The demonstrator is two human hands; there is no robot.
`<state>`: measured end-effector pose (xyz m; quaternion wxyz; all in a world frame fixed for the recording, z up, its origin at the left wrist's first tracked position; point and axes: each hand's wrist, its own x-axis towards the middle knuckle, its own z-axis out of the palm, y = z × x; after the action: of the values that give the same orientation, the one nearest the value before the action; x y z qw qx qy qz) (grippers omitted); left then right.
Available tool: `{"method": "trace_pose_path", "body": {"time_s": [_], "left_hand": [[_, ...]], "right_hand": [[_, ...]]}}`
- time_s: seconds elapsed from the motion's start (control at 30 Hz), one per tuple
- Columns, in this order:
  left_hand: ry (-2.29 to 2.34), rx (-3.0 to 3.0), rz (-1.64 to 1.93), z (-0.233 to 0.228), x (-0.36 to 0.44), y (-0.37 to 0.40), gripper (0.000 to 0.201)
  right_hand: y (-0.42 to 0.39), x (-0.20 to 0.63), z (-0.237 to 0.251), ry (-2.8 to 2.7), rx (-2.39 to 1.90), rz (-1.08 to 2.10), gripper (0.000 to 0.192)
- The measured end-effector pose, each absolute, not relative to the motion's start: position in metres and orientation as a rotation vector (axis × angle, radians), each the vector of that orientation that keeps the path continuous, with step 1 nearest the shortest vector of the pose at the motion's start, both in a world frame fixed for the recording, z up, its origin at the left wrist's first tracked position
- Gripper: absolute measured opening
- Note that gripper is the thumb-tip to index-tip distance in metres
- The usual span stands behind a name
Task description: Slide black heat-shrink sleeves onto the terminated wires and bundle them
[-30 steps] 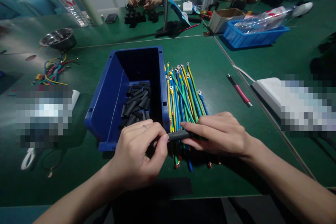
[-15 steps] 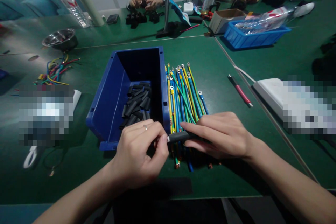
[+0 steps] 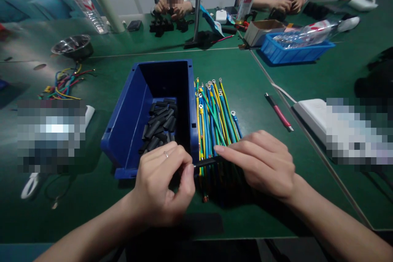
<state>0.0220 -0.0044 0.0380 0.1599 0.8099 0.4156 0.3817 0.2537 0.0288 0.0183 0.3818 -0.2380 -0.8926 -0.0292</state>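
Observation:
My left hand (image 3: pixel 166 182) is closed, its thumb and forefinger pinching the left end of a black cable (image 3: pixel 206 163). A small pale bit shows at its fingertips. My right hand (image 3: pixel 265 163) closes on the other end of this cable, which lies roughly level between both hands; the part under its fingers is hidden. Beneath and behind them is a bundle of blue, yellow and green cables (image 3: pixel 219 118) with ring terminals at their far ends. Beside my left hand stands a dark blue bin (image 3: pixel 123 110), holding short black sleeves (image 3: pixel 159 125).
A red and black cable (image 3: pixel 279 112) and a white device (image 3: pixel 313 118) lie at right. At left are a blurred-out device (image 3: pixel 52 131), loose wires (image 3: pixel 66 82) and a metal bowl (image 3: pixel 73 49). Farther back stand a light blue tray (image 3: pixel 294 51), bottles and two people working.
The black piece between my hands looks thinner now. My right hand's fingers have turned and bent slightly. The view has tilted a little, so the table appears lower.

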Motion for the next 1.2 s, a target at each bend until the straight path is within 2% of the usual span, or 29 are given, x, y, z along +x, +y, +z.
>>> {"method": "trace_pose_path", "body": {"time_s": [0.33,0.67,1.0,1.2], "left_hand": [[1.237,2.222,1.046,0.044,0.022,-0.005,0.017],[1.248,2.123,0.984,0.049,0.020,-0.003,0.015],[1.237,2.144,1.003,0.050,0.022,-0.002,0.014],[1.229,2.158,0.994,0.049,0.022,-0.002,0.014]], "right_hand": [[0.022,0.258,0.029,-2.317,-0.644,-0.117,0.030],[0.028,0.248,0.020,-2.196,-0.687,-0.129,0.030],[0.032,0.253,0.021,-2.282,-0.684,-0.224,0.042],[0.036,0.252,0.024,-2.326,-0.596,-0.096,0.029]]}}
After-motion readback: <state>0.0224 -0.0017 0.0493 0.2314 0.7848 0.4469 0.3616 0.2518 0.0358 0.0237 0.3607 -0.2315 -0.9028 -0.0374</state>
